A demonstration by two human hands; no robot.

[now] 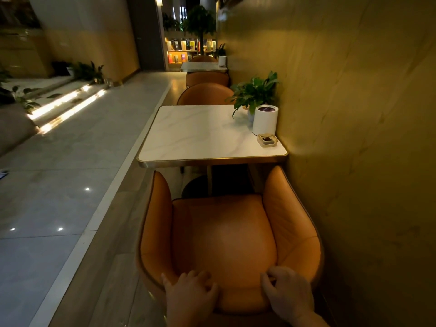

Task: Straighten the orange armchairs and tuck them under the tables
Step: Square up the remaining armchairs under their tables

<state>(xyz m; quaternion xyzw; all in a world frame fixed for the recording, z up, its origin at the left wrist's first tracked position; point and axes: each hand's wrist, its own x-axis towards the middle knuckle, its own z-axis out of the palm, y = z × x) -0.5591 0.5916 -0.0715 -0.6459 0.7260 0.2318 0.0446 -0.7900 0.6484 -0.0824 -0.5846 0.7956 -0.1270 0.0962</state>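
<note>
Marble surface point(203, 135) set flush against right wall point(354, 114), open aisle floor point(70, 173) left; orange armchair point(226, 234) faces it, arm tips at its near edge, left hand point(191, 293) and right hand point(286, 291) gripping backrest top.

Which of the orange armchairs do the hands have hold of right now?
The nearest armchair, facing the marble table; both the left hand and right hand grip its backrest. The farther armchairs are untouched.

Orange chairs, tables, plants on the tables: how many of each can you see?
Orange armchairs: 4
Tables: 2
Potted plants on tables: 2
Total: 8
</note>
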